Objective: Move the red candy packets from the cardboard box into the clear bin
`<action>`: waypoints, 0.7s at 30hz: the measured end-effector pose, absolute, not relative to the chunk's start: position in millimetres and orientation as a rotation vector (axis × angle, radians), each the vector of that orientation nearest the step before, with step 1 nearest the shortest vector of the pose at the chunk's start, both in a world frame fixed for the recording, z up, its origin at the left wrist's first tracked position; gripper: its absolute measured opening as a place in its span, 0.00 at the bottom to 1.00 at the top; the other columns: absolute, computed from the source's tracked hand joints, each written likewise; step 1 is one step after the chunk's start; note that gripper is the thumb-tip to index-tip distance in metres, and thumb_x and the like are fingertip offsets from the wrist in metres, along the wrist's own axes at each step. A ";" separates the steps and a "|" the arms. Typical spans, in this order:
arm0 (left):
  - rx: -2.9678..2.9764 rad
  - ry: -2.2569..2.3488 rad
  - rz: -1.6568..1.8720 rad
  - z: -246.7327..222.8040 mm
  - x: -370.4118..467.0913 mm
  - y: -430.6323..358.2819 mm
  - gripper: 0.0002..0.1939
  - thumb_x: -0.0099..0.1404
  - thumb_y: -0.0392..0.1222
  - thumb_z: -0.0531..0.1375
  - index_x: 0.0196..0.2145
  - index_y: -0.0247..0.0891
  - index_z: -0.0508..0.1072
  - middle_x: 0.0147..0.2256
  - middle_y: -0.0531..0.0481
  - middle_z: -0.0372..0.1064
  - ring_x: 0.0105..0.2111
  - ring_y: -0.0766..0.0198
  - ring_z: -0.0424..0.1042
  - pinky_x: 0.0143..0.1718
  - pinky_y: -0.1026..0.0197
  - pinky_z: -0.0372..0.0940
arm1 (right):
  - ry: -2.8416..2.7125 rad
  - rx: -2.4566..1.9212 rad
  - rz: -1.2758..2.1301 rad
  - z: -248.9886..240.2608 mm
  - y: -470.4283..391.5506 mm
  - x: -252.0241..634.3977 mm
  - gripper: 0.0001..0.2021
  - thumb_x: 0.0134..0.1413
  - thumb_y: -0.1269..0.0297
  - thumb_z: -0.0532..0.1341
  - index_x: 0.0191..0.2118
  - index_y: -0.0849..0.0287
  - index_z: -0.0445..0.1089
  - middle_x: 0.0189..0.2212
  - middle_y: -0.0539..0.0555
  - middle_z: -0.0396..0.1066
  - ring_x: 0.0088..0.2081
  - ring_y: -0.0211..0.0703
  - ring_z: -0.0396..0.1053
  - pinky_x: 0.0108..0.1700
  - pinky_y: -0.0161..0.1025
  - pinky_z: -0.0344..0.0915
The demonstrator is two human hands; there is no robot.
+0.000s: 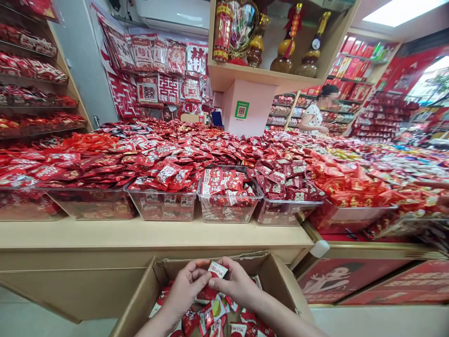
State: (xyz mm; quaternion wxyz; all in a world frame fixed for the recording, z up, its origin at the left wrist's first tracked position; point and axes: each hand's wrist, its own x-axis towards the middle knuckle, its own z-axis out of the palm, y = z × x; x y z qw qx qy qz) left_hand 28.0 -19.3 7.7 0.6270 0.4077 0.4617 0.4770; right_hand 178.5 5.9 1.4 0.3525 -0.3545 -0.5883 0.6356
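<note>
Both my hands reach into an open cardboard box (277,276) at the bottom of the view. It holds several red and white candy packets (213,313). My left hand (184,288) and my right hand (235,283) meet above the packets. Together they pinch a small bunch of packets (217,269), with a white and red one on top. The box stands below the front edge of a beige counter (140,236).
Clear plastic bins (229,206) of red wrapped sweets line the counter, and heaps of them spread behind. Shelves of red goods stand at left (31,98) and far right. A person (317,114) stands at the back. A pink pillar (245,110) carries a QR sign.
</note>
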 end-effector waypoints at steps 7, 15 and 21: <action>0.932 1.161 1.100 6.9 20.7 -16.2 0.15 0.49 0.47 0.61 0.34 0.37 0.68 0.25 0.53 0.69 0.23 0.68 0.65 0.20 0.70 0.55 | -1.803 -0.934 0.919 93.7 35.0 202.4 0.15 0.45 0.64 0.58 0.41 0.57 0.57 0.31 0.52 0.65 0.33 0.39 0.64 0.36 0.36 0.61; 1.278 1.240 1.009 -15.1 19.8 -12.4 0.11 0.52 0.45 0.57 0.33 0.38 0.68 0.22 0.55 0.64 0.24 0.65 0.64 0.28 0.65 0.60 | -2.277 -1.148 -0.079 193.3 133.0 218.1 0.22 0.49 0.74 0.51 0.53 0.62 0.50 0.43 0.59 0.60 0.44 0.43 0.59 0.43 0.40 0.56; 1.529 1.312 0.820 -16.7 18.3 -10.6 0.10 0.55 0.44 0.52 0.32 0.38 0.67 0.23 0.54 0.64 0.26 0.63 0.64 0.29 0.64 0.60 | -2.523 -1.283 -0.115 183.8 160.6 207.4 0.11 0.47 0.76 0.53 0.38 0.63 0.65 0.35 0.56 0.66 0.38 0.43 0.62 0.41 0.39 0.56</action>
